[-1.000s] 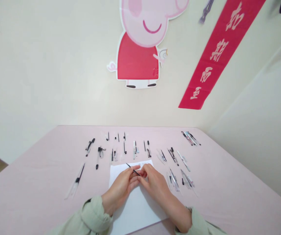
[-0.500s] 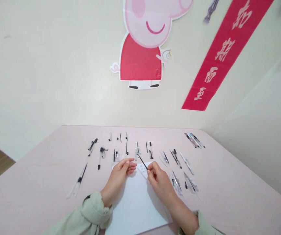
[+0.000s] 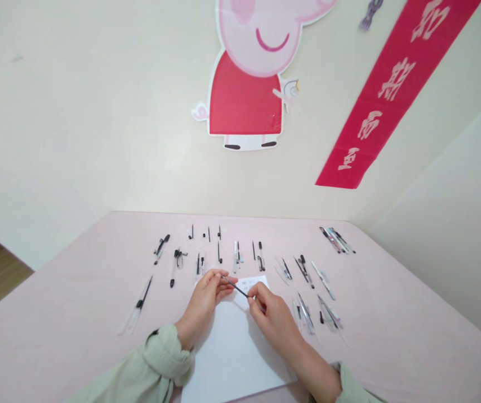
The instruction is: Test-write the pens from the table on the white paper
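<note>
A thin dark pen refill slants between my two hands, above a white sheet of paper. My right hand pinches its lower right end between thumb and fingertips. At the other end, my left hand has thumb and index finger closed at the refill's tip, with the other fingers loosely curled behind. Small handwriting shows near the top of the paper. Just beyond the hands lie taken-apart pens, among them a white pen barrel and a dark refill.
Pen parts in small groups are spread over the pink tabletop. On the left is a clear barrel with a black-capped part; on the right are more pen parts. Several whole pens lie together at the back right, near the wall.
The refill has tilted flatter and its far end has come down to my left fingers, which now close on it. The whole view has shifted slightly.
</note>
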`<move>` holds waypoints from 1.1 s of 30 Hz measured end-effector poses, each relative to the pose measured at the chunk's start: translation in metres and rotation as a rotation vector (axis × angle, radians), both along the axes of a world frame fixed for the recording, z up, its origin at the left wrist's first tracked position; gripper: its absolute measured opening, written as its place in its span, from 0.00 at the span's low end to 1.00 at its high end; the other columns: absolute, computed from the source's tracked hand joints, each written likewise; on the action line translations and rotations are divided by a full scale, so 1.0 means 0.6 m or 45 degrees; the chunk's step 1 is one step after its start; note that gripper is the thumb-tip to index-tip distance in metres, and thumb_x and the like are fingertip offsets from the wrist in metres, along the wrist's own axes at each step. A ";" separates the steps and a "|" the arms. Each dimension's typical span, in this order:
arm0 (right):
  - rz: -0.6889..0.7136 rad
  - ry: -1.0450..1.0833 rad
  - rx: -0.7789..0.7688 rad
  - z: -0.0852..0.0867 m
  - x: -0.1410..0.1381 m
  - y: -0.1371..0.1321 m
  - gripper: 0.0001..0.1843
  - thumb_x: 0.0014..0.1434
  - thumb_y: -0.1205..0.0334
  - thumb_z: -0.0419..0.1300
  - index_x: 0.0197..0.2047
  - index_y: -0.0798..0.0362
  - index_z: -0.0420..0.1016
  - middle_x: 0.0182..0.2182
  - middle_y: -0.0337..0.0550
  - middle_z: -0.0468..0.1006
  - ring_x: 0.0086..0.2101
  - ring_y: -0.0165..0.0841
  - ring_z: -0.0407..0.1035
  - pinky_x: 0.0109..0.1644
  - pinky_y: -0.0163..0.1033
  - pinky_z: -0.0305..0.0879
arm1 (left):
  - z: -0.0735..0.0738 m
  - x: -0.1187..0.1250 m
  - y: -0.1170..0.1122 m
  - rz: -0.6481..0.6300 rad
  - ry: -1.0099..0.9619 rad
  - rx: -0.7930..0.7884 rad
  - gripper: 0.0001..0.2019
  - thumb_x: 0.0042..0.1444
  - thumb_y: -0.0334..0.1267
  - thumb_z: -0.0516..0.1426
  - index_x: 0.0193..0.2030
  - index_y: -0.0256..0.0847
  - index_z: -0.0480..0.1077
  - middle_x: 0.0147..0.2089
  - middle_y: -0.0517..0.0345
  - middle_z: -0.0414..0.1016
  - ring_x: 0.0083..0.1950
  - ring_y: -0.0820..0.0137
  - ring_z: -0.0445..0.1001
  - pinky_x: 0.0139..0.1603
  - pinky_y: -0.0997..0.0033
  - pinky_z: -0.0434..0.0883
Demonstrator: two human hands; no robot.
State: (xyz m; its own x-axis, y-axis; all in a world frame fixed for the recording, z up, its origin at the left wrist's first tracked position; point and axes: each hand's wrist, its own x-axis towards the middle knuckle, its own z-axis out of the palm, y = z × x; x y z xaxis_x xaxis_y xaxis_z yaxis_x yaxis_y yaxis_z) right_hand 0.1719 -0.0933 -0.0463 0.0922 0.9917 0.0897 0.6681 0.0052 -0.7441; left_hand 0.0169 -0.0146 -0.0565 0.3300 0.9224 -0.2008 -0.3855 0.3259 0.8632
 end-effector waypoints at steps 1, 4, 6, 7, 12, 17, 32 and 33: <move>-0.001 -0.005 0.003 0.000 0.000 0.000 0.03 0.59 0.62 0.51 0.34 0.49 0.64 0.18 0.29 0.56 0.21 0.29 0.57 0.27 0.32 0.46 | 0.000 0.000 0.000 -0.003 0.002 0.002 0.12 0.55 0.44 0.60 0.37 0.38 0.68 0.37 0.47 0.81 0.35 0.68 0.78 0.44 0.66 0.71; -0.009 -0.027 0.001 -0.002 0.003 0.000 0.03 0.60 0.62 0.51 0.34 0.49 0.64 0.18 0.29 0.57 0.21 0.29 0.57 0.27 0.33 0.46 | 0.001 0.000 -0.001 -0.014 0.012 0.026 0.11 0.55 0.44 0.60 0.37 0.38 0.68 0.37 0.48 0.81 0.37 0.67 0.78 0.46 0.65 0.71; -0.019 -0.044 -0.008 -0.003 0.004 0.001 0.04 0.60 0.62 0.51 0.34 0.49 0.64 0.18 0.29 0.57 0.21 0.29 0.58 0.27 0.33 0.46 | 0.003 0.000 -0.002 -0.024 0.025 0.048 0.12 0.55 0.45 0.60 0.36 0.38 0.68 0.38 0.48 0.81 0.38 0.66 0.78 0.47 0.64 0.71; -0.024 -0.049 -0.011 -0.003 0.005 0.001 0.04 0.60 0.62 0.51 0.34 0.49 0.64 0.18 0.29 0.57 0.21 0.29 0.58 0.27 0.33 0.46 | 0.004 0.001 -0.004 -0.028 0.034 0.055 0.12 0.55 0.45 0.60 0.36 0.39 0.68 0.38 0.48 0.81 0.39 0.66 0.78 0.47 0.64 0.71; -0.032 -0.033 0.022 -0.002 0.008 0.004 0.04 0.59 0.62 0.52 0.33 0.50 0.66 0.18 0.30 0.59 0.22 0.29 0.58 0.28 0.33 0.48 | 0.007 0.003 -0.009 -0.051 0.065 0.063 0.12 0.55 0.45 0.61 0.37 0.40 0.66 0.40 0.48 0.82 0.41 0.65 0.79 0.50 0.61 0.71; -0.059 0.040 0.095 -0.001 0.013 0.007 0.04 0.58 0.64 0.52 0.34 0.50 0.67 0.22 0.32 0.64 0.25 0.30 0.61 0.30 0.32 0.51 | 0.000 0.004 -0.007 -0.121 -0.081 -0.059 0.08 0.58 0.39 0.60 0.35 0.40 0.65 0.45 0.46 0.81 0.47 0.65 0.79 0.55 0.60 0.70; -0.053 0.304 0.139 0.003 0.005 0.009 0.07 0.61 0.64 0.50 0.31 0.51 0.65 0.24 0.33 0.66 0.26 0.29 0.61 0.32 0.32 0.54 | 0.002 0.003 -0.001 -0.180 -0.103 -0.181 0.02 0.59 0.32 0.60 0.36 0.37 0.71 0.48 0.50 0.81 0.42 0.73 0.79 0.47 0.76 0.75; -0.050 0.332 0.133 0.002 0.003 0.009 0.07 0.61 0.64 0.50 0.31 0.51 0.64 0.24 0.33 0.65 0.26 0.29 0.61 0.31 0.32 0.54 | 0.003 0.003 0.000 -0.176 -0.099 -0.187 0.02 0.59 0.32 0.60 0.36 0.37 0.71 0.47 0.50 0.81 0.42 0.73 0.79 0.46 0.76 0.76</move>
